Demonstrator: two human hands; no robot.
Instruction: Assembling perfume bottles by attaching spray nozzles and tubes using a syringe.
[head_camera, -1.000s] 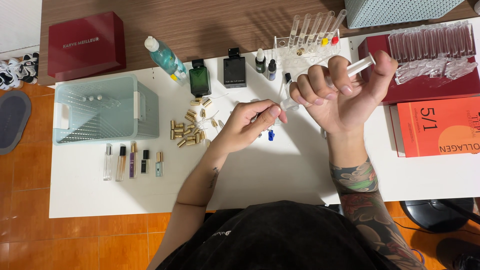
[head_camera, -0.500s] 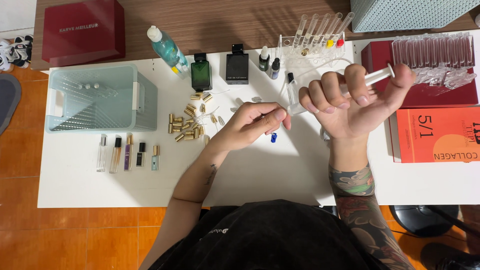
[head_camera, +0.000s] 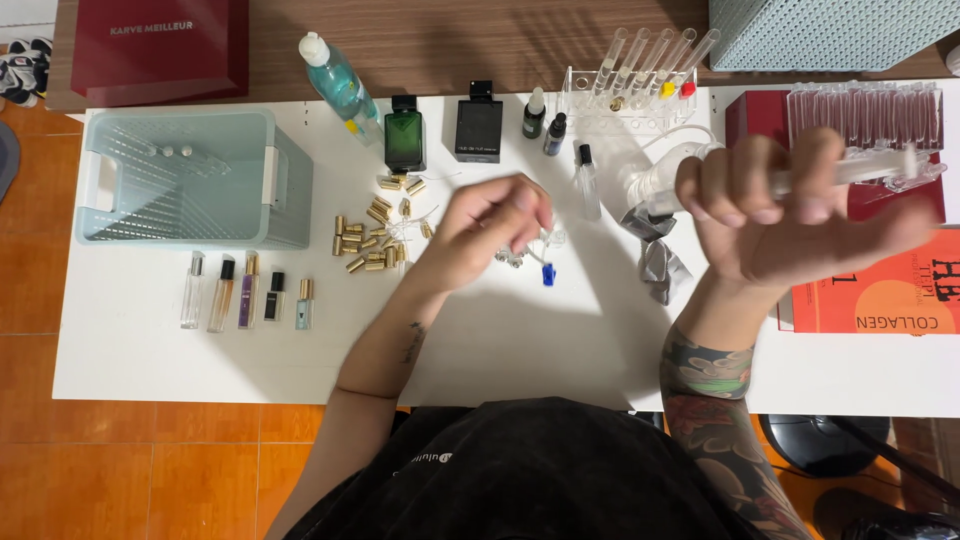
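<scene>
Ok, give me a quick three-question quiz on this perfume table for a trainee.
1. True or false: the right hand holds a clear syringe raised above the table.
2. Which lies nearest the left hand? A) blue cap B) mesh basket C) orange box
3. How many filled small vials stand in the row below the basket?

Key: 1 true; 2 A; 3 five.
</scene>
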